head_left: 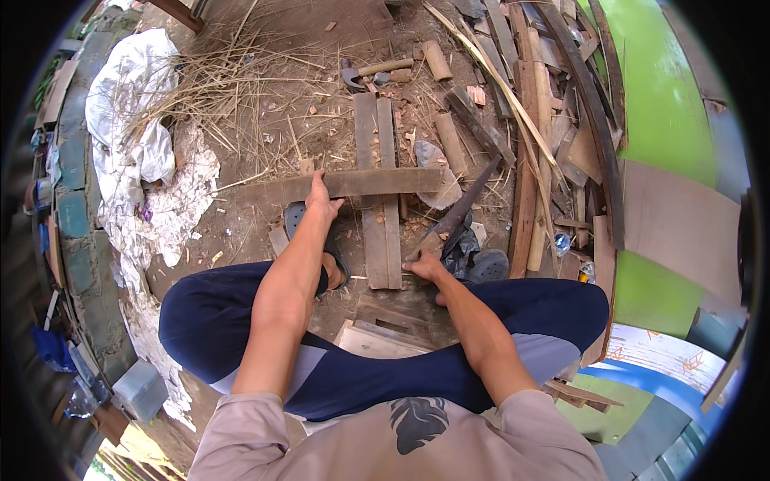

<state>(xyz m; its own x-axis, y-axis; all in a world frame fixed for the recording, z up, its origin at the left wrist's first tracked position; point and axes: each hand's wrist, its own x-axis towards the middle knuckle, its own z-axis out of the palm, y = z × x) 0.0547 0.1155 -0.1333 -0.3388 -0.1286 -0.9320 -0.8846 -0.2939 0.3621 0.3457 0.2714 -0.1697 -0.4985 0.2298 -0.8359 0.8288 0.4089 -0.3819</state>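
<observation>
A long brown plank [385, 182] lies crosswise in front of me, over two boards [375, 248] that run lengthwise side by side. My left hand [322, 199] is closed around this plank, left of the boards, its thumb pointing right. In my right hand [429, 267] is the wooden handle of a handsaw [459, 215]. The dark blade slants away up to the right, past the plank's right end and apart from it. A small wood block [307, 166] sits at the plank's far edge, beside my left fingers.
Beyond the boards lies a hammer [351, 78] among wood chips. Dry stalks [233, 92] and a white sheet [132, 96] are at the left. Long timber strips [525, 160] are piled at the right, near short offcuts [451, 144]. A black plastic bag [460, 255] lies by my right hand.
</observation>
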